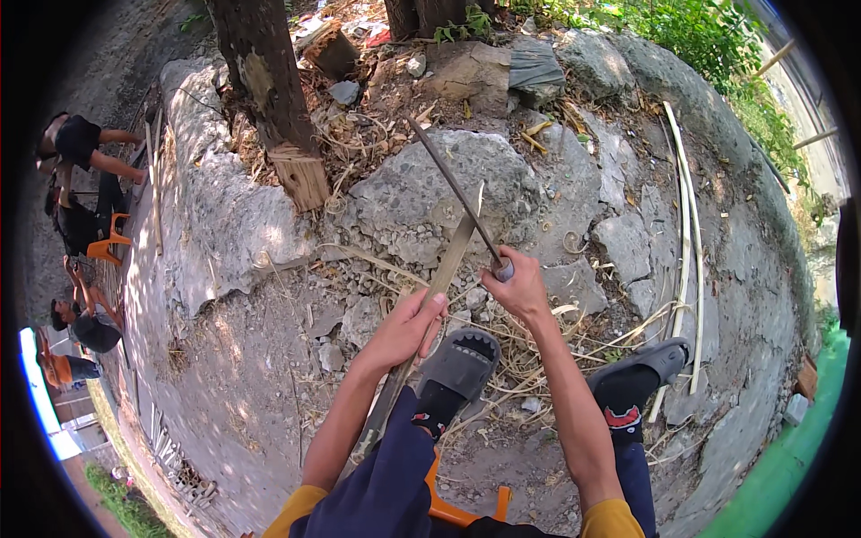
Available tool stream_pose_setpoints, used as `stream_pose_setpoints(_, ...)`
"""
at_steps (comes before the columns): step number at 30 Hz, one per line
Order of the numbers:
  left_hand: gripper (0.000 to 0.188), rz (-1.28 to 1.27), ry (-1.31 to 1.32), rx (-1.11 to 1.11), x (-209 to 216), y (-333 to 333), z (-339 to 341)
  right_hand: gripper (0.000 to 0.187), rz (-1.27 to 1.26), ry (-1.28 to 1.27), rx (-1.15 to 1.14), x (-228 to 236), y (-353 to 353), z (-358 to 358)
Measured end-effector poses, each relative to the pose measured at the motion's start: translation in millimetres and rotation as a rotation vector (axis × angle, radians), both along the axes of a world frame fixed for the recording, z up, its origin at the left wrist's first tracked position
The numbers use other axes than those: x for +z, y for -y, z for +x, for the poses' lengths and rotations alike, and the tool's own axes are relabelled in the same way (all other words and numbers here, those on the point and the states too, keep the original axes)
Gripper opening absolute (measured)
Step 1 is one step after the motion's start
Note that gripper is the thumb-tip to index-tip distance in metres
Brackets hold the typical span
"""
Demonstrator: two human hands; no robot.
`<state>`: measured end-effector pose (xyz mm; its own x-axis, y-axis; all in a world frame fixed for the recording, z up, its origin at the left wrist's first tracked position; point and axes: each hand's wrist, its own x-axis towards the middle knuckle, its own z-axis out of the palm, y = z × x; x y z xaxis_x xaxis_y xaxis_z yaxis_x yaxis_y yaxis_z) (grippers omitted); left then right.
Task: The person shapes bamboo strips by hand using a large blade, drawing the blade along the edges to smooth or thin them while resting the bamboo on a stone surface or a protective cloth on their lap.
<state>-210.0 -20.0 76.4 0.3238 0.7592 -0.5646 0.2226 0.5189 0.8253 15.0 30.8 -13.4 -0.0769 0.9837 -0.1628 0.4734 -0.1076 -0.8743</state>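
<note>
My left hand (pixel 405 330) is wrapped round a long greenish-brown bamboo strip (pixel 451 258). The strip slants from beside my leg up to a pale, freshly cut tip that lies against a grey rock (pixel 421 193). In my closed right hand (pixel 520 289) is the handle of a long, narrow, dark-bladed machete (pixel 446 172). Its blade points up and left, crossing the strip near the tip. Thin pale shavings (pixel 529 363) lie in curls on the ground between my sandalled feet.
Two long pale poles (pixel 689 233) lie on the broken concrete at right. A tree trunk (pixel 260 76) with a cut wood block (pixel 300 175) stands at upper left. An orange stool (pixel 448 502) is beneath me. Several people (pixel 90 327) are at far left.
</note>
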Motion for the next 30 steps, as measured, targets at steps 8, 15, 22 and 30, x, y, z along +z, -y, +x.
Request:
stream_pose_setpoints(8, 0.044, -0.201, 0.232, 0.161, -4.6, 5.6, -5.2, 0.030, 0.017, 0.005, 0.027, -0.8, -11.6, -4.2)
stream_pose_setpoints(15, 0.043, -0.070, 0.021, 0.092, -1.7, 5.1, -0.4, 0.030, 0.007, 0.002, 0.049, -4.5, -16.5, -2.8)
stream_pose_setpoints(22, 0.044, -0.118, 0.062, 0.090, -2.7, 4.2, 3.5, 0.027, 0.007, -0.011, 0.016, -12.6, -19.5, -5.3)
stream_pose_setpoints(30, 0.044, -0.181, 0.163, 0.144, -5.9, 6.3, 0.5, 0.031, -0.033, -0.048, -0.026, -2.1, -13.4, -17.9)
